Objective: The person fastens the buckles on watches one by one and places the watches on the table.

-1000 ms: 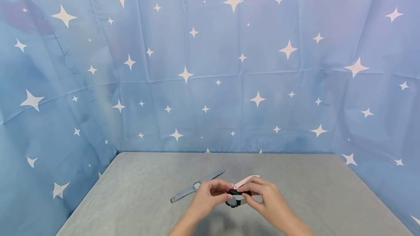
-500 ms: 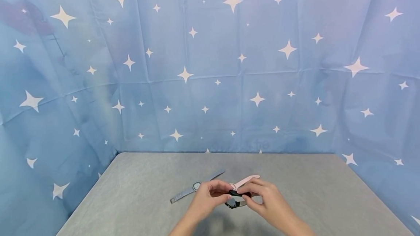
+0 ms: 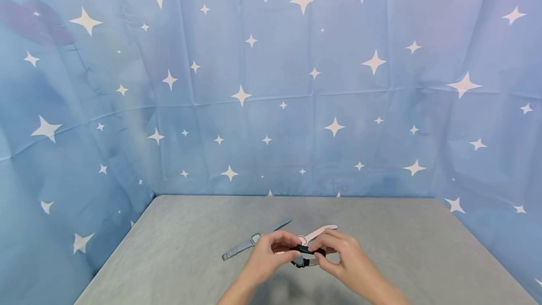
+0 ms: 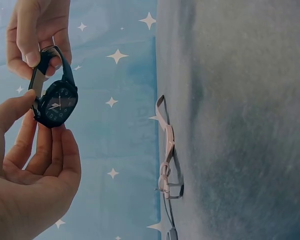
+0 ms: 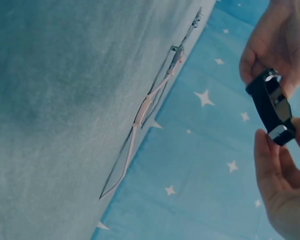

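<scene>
A black wristwatch (image 4: 59, 104) is held up between both hands, its strap bent into a loop and its dark dial with white numerals facing the left wrist camera. My left hand (image 3: 271, 254) pinches it by the watch case, thumb on one side and fingers below. At the strap's other end, my right hand (image 3: 345, 257) grips the band between thumb and fingers. The right wrist view shows the outer side of the black strap (image 5: 264, 106) and a shiny metal piece near the right fingertips (image 5: 260, 137). Fingers hide part of the band.
Behind the hands, a pink-strapped watch (image 3: 320, 232) lies on the grey table (image 3: 190, 220). To its left lies a grey-blue watch (image 3: 239, 248), stretched out diagonally. A blue star-patterned cloth (image 3: 271, 60) hangs along the table's back and sides.
The hands keep their hold on the black watch, and its band tilts slightly. The head view has shifted a little. The pink and grey-blue watches stay put.
</scene>
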The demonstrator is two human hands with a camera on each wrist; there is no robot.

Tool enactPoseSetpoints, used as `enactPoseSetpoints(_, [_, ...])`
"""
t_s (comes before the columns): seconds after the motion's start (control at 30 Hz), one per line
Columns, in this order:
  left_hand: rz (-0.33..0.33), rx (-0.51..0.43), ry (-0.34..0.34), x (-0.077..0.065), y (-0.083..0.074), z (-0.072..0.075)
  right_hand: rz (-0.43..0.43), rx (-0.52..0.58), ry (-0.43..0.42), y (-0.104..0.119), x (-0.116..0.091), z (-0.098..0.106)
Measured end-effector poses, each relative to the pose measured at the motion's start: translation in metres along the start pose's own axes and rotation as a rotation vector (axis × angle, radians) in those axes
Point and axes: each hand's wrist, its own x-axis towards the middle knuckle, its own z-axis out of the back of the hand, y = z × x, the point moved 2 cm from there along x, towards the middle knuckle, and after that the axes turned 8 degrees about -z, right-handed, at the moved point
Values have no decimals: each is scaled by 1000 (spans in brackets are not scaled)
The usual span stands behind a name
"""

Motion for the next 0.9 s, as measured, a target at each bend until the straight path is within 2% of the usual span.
enactPoseSetpoints(0.17, [-4,11,11,0,0,1,-1,-11,43,-1,-1,-1])
enactPoseSetpoints(0.37, [-9,23,18,1,0,3,27,-17,28,-2,-2,-2])
enactPoseSetpoints(0.57, [-9,97,4,0,0,3,0,-52,71,-1,1,-2])
enactPoseSetpoints(0.67, [-20,113,-2,1,1,2,-49,-31,106,-1,2,-2])
enactPoseSetpoints(0.8, [-27,89,7,3,1,0,-153,26,144,0,6,-2])
enactPoseSetpoints(0.9, [-30,85,21,4,0,-2,-191,42,145,0,8,-3])
